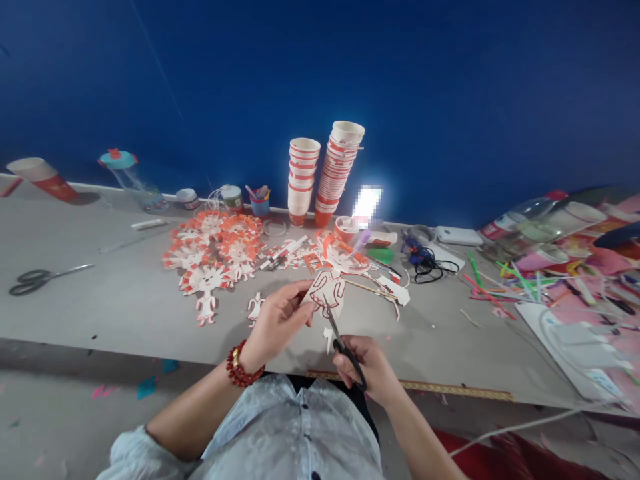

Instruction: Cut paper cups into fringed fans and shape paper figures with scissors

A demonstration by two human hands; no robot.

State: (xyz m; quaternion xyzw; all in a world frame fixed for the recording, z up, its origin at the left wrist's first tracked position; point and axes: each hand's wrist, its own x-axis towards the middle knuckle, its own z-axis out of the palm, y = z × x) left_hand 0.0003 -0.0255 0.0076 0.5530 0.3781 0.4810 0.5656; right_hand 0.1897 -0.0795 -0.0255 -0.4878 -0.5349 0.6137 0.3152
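My left hand [280, 319] pinches a white paper cutout [327, 290] with a dress-shaped figure drawn on it in dark red line. My right hand [367, 363] is closed round the black handles of a pair of scissors [336, 327], whose blades point up and meet the lower edge of the paper. Below the blades lies a small white paper scrap [328, 339]. Left of my left hand, a small dress-shaped paper piece [255, 308] rests on the table. A pile of orange-and-white paper figures [207, 277] lies farther left.
Two tall stacks of paper cups [303, 180] stand against the blue wall, beside a bright blurred screen [367, 205]. Black-handled scissors [37, 280] lie at the far left. Coiled black cable [430, 265], plastic bottles [525, 217] and coloured strips [530, 283] fill the right side.
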